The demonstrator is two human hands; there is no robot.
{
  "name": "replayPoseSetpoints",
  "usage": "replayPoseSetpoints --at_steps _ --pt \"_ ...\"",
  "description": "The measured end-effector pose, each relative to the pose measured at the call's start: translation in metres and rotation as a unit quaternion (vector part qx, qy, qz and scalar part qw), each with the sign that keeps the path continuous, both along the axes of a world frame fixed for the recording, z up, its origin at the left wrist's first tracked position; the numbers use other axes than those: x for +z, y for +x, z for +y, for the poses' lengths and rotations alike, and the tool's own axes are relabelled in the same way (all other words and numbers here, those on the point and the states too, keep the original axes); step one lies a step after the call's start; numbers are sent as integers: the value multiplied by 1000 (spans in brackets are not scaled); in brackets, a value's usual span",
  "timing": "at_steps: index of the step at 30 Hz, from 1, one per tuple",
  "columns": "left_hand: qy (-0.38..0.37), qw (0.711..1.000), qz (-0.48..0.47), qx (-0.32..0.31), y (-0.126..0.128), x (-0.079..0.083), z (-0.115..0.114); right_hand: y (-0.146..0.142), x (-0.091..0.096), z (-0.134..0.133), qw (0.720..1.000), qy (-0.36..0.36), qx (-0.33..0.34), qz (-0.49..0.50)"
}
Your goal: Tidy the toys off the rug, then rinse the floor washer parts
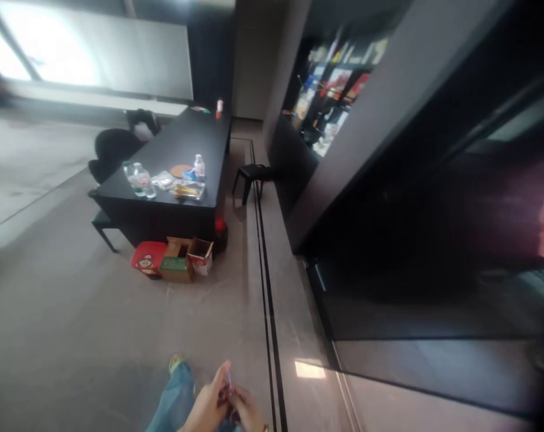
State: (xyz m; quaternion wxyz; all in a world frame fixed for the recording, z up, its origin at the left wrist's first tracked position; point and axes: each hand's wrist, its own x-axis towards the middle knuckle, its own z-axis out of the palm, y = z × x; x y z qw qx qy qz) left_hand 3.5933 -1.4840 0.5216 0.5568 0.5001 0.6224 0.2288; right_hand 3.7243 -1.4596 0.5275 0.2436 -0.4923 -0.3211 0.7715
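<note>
At the bottom of the head view, my left hand [208, 401] and my right hand [248, 410] are close together in front of my body. Both have their fingers closed around a small dark object [223, 396] with a thin purple-pink strip [229, 379] rising from it. Blur and the fingers hide what kind of thing it is. Left of my hands are my blue trouser leg [176, 393] and a yellowish shoe [175, 362].
A long black table [173, 150] stands ahead with bottles [199, 166] and packets on it. Against its near end are a red bin [148, 258] and cardboard boxes [177, 267]. A black stool [253, 174] stands to its right, by shelving [335, 90]. A dark glass panel [411, 312] fills the right.
</note>
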Motion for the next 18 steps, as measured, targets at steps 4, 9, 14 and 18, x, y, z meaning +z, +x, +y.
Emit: replayPoseSetpoints --at_steps 4,9,14,18 --pt "46 988 150 13 -114 55 55 -117 20 66 999 -28 -18 -2" --pt "158 959 211 107 -215 88 108 -228 42 133 999 -13 -12 42" --pt "147 955 189 176 -274 92 162 -286 51 208 998 16 60 10" --pt "108 947 125 276 -315 92 201 -315 43 271 996 19 88 -20"
